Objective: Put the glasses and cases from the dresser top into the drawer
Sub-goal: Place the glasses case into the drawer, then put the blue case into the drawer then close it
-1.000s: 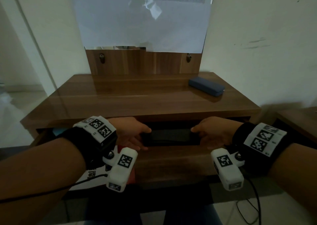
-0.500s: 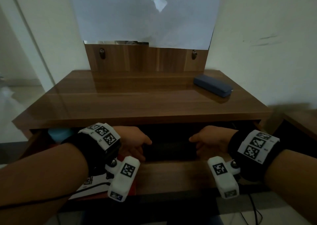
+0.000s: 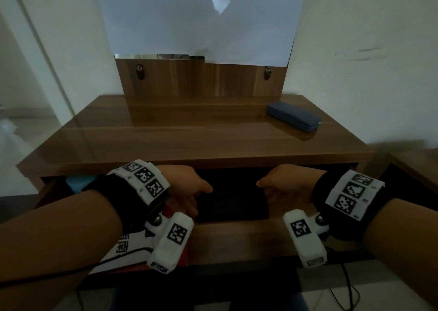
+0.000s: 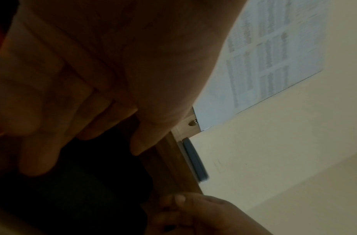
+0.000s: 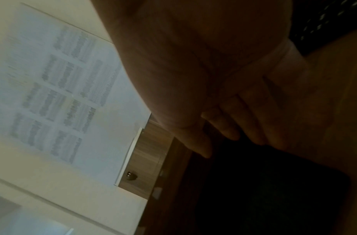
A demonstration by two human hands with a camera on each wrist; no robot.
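A black glasses case (image 3: 232, 206) lies flat inside the open drawer (image 3: 237, 239) under the dresser top (image 3: 189, 140). My left hand (image 3: 196, 199) is at the case's left end and my right hand (image 3: 267, 192) at its right end. In both wrist views the fingers (image 4: 38, 159) (image 5: 229, 128) hang relaxed over the dark case and grip nothing. Whether they touch it I cannot tell. A dark blue glasses case (image 3: 294, 118) lies at the back right of the dresser top, also visible edge-on as the blue case (image 4: 195, 160).
A red and white packet (image 3: 132, 246) and a light blue item (image 3: 75, 182) lie in the drawer's left part. A paper-covered mirror (image 3: 201, 21) stands behind the dresser. Another wooden piece (image 3: 414, 168) stands at the right. Cables (image 3: 346, 294) lie on the floor.
A second ago both hands gripped the ends of the black case at the drawer. They have since let go, and the case now lies in the drawer between them.
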